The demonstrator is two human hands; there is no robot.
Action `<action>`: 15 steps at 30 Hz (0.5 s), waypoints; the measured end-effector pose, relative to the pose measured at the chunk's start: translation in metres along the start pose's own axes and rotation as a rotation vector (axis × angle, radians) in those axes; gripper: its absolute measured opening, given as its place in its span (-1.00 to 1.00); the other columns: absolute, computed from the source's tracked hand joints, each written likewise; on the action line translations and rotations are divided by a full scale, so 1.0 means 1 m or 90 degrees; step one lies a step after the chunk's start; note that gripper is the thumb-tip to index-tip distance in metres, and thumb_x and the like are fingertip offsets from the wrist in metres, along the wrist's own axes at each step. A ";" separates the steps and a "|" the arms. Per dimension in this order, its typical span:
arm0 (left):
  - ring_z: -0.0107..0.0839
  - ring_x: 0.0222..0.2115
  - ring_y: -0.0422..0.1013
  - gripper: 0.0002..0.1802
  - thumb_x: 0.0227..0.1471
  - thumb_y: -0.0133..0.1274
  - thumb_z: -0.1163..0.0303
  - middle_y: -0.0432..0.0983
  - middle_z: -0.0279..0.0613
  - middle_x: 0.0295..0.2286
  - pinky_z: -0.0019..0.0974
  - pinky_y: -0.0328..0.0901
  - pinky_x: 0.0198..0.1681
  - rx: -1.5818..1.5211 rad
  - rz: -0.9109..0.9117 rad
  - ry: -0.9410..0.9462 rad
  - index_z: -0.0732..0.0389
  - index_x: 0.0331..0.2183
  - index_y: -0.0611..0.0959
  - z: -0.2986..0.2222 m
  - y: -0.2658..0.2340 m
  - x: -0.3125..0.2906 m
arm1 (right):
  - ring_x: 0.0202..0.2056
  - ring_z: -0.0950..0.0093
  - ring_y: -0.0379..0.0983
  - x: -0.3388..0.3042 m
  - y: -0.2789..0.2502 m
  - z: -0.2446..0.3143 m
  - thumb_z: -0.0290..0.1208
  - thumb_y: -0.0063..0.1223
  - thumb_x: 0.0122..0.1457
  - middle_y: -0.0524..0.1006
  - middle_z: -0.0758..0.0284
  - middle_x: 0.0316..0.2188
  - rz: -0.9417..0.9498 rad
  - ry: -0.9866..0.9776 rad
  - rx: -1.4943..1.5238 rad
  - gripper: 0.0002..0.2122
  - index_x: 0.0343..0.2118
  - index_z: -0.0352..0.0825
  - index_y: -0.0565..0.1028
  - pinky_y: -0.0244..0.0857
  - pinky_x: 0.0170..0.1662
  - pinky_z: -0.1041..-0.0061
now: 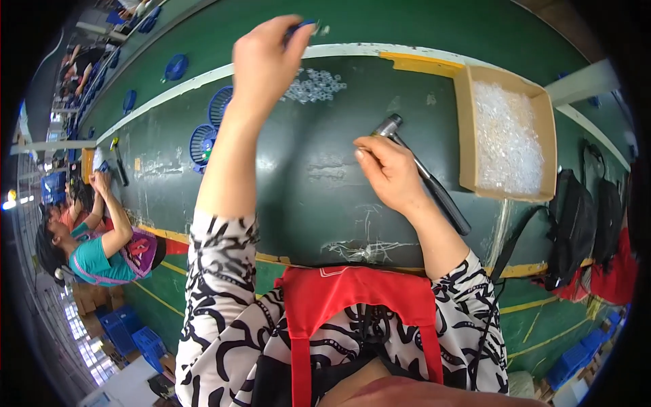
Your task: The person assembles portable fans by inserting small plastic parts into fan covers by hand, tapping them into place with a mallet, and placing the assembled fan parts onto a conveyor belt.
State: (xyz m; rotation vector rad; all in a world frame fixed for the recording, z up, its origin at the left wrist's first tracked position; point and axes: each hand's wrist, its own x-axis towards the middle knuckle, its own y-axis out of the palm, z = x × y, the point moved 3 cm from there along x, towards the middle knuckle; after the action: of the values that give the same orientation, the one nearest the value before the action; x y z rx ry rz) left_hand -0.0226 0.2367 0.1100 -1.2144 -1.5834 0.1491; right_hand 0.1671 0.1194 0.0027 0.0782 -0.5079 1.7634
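My left hand (pixel 266 57) is stretched out over the far edge of the bench. Its fingers are closed round a small blue piece (pixel 296 28), with blurred clear bits at the fingertips; its kind is unclear. Below that hand lies a pile of small clear plastic parts (pixel 314 87). My right hand (pixel 393 173) is above the middle of the bench, thumb and fingers drawn together; whatever they may pinch is too small to tell. A hammer with a black handle (pixel 444 200) lies beside and partly behind this hand, its metal head pointing away from me.
At right stands a cardboard box (pixel 468 129) full of clear plastic pieces. Two blue baskets (pixel 201 144) sit by my left forearm. Beyond the white rail runs a green belt (pixel 400 27) with a blue basket (pixel 176 66). Black bags (pixel 569 224) hang at right; a co-worker (pixel 108 247) sits at left.
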 end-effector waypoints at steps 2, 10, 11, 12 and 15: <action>-0.21 -0.38 0.57 -0.68 0.00 0.24 0.28 0.61 0.04 -0.40 -0.28 0.42 -0.27 0.061 0.007 0.054 0.25 -0.22 0.68 0.022 0.019 0.006 | -0.45 0.30 0.47 0.000 0.001 0.001 -0.54 0.06 0.15 0.50 0.19 -0.49 0.019 0.025 0.020 -0.88 -0.26 -0.45 0.51 0.32 -0.37 0.41; -0.01 -0.26 0.51 -0.72 -0.06 0.22 0.36 0.60 0.03 -0.29 -0.15 0.40 -0.16 0.050 0.070 -0.024 0.31 -0.28 0.67 0.055 -0.007 -0.052 | -0.58 0.60 0.42 -0.002 0.003 -0.010 -0.58 0.04 0.19 0.50 0.31 -0.48 0.022 0.019 0.023 -0.87 -0.22 -0.46 0.52 0.30 -0.50 0.60; -0.03 -0.27 0.51 -0.73 -0.05 0.22 0.34 0.60 0.02 -0.32 -0.16 0.40 -0.18 0.098 0.066 -0.055 0.32 -0.31 0.67 0.060 -0.020 -0.056 | -0.57 0.60 0.43 -0.002 0.001 -0.010 -0.58 0.04 0.19 0.51 0.31 -0.46 0.024 0.022 0.017 -0.87 -0.21 -0.45 0.52 0.31 -0.50 0.61; -0.04 -0.29 0.52 -0.74 -0.05 0.22 0.31 0.60 0.02 -0.36 -0.15 0.40 -0.20 0.121 0.061 -0.081 0.31 -0.35 0.68 0.065 -0.034 -0.061 | -0.57 0.60 0.43 -0.003 0.000 -0.010 -0.58 0.04 0.19 0.51 0.31 -0.46 0.024 0.022 0.017 -0.87 -0.21 -0.45 0.52 0.31 -0.50 0.61; -0.04 -0.28 0.47 -0.69 -0.09 0.26 0.21 0.59 -0.05 -0.36 -0.11 0.37 -0.20 0.284 0.176 -0.105 0.27 -0.38 0.70 0.073 -0.060 -0.083 | -0.57 0.63 0.43 -0.005 -0.001 -0.017 -0.57 0.03 0.20 0.52 0.33 -0.44 0.029 0.042 0.013 -0.86 -0.20 -0.45 0.53 0.32 -0.49 0.62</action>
State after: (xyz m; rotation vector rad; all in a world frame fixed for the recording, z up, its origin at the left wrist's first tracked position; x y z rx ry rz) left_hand -0.1252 0.1810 0.0638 -1.0757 -1.4118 0.7568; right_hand 0.1731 0.1214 -0.0134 0.0221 -0.4467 1.8101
